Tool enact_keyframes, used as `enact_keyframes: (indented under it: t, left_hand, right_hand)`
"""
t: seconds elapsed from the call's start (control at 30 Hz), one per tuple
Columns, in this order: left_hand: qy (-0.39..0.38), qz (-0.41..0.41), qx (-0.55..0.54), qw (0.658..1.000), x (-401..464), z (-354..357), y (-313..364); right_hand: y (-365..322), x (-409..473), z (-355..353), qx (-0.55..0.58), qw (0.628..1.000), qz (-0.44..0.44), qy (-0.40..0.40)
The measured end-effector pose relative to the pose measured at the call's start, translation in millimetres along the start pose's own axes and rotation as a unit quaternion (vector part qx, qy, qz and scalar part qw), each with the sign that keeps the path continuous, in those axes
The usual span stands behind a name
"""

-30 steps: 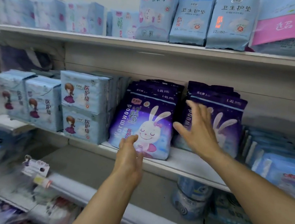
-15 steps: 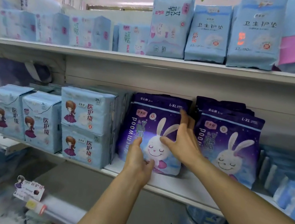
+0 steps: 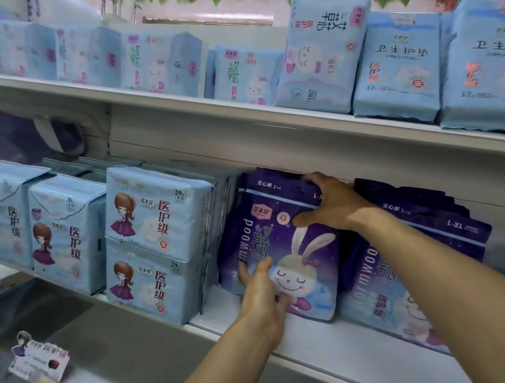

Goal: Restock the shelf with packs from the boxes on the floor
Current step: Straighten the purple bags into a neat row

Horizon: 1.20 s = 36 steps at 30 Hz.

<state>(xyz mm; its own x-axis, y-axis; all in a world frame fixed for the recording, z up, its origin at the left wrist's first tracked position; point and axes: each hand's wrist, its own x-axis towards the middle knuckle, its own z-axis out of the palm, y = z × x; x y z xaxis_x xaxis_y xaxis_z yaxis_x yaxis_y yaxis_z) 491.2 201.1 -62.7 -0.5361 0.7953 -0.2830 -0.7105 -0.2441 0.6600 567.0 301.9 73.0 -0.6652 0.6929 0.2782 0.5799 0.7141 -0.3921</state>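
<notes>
A purple pack with a white rabbit [image 3: 275, 229] stands upright at the front of a row on the middle shelf [image 3: 351, 350]. My right hand [image 3: 327, 201] grips its top right corner, fingers over the top edge and thumb on the front. My left hand [image 3: 260, 290] presses its lower front with straight fingers. A second row of the same purple packs [image 3: 404, 279] stands just to the right, partly hidden by my right forearm.
Light blue packs with a girl picture [image 3: 148, 240] fill the middle shelf to the left. The top shelf [image 3: 258, 113] carries more pale blue packs [image 3: 401, 65]. A price tag [image 3: 41, 360] sticks out from the lower shelf. Green leaves hang above.
My right hand has moved from the right-hand row to the top corner of the front left pack. The left hand stays on that pack's lower front. The camera has come closer.
</notes>
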Motion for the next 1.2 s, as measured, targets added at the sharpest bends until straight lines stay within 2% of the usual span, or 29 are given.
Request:
enact_keyframes:
  t: [0.1,0.2,0.3,0.4,0.5,0.63,0.7,0.77,0.87,0.93,1.0,1.07,1.13,1.2]
  left_hand:
    - [-0.035,-0.014,0.010,0.999,5.4,-1.4,-0.9]
    - [-0.015,0.016,0.124,0.992,8.0,-7.8,-3.0]
    - [0.057,0.133,0.341,0.929,12.7,-23.0,-2.8]
    - [0.048,0.243,0.430,0.868,23.9,-34.7,7.1]
    - [0.012,0.264,0.505,0.821,29.3,-37.9,14.6]
    - [0.031,0.337,0.591,0.732,24.1,-39.8,10.4]
    - [0.033,0.370,0.607,0.703,21.2,-36.9,8.1]
    - [0.016,0.396,0.598,0.697,21.4,-31.0,11.7]
    - [-0.037,0.429,0.538,0.724,21.2,-20.4,25.6]
    - [-0.064,0.456,0.496,0.736,24.5,-13.9,38.9]
    - [-0.062,0.479,0.462,0.744,29.7,-4.0,53.8]
    - [-0.066,0.475,0.450,0.754,32.5,10.4,68.5]
    - [-0.090,0.463,0.455,0.755,33.5,23.8,79.0]
    - [-0.113,0.461,0.478,0.739,31.6,33.1,84.8]
  right_hand:
    - [0.7,2.1,-5.5,0.011,1.000,0.003,-0.016]
    - [2.5,0.5,-11.6,-0.002,1.000,0.001,-0.006]
    - [4.8,-3.1,-5.0,0.019,1.000,-0.014,0.016]
    - [6.1,-6.1,5.5,0.007,0.996,-0.032,0.085]
    - [9.1,-13.9,17.3,0.052,0.985,-0.034,0.160]
    - [16.6,-34.2,34.5,0.093,0.960,-0.051,0.259]
    - [21.4,-45.6,43.2,0.104,0.950,-0.062,0.289]
    - [24.8,-57.0,54.0,0.106,0.948,-0.057,0.296]
    - [32.3,-73.8,74.8,0.096,0.946,-0.038,0.306]
    - [41.1,-82.4,90.1,0.014,0.944,-0.049,0.326]
    - [51.0,-87.8,104.7,-0.134,0.931,-0.115,0.319]
    - [52.6,-92.3,116.8,-0.243,0.916,-0.182,0.263]
    - [51.3,-92.8,125.1,-0.301,0.891,-0.243,0.239]
    - [48.9,-89.8,130.3,-0.321,0.870,-0.285,0.241]
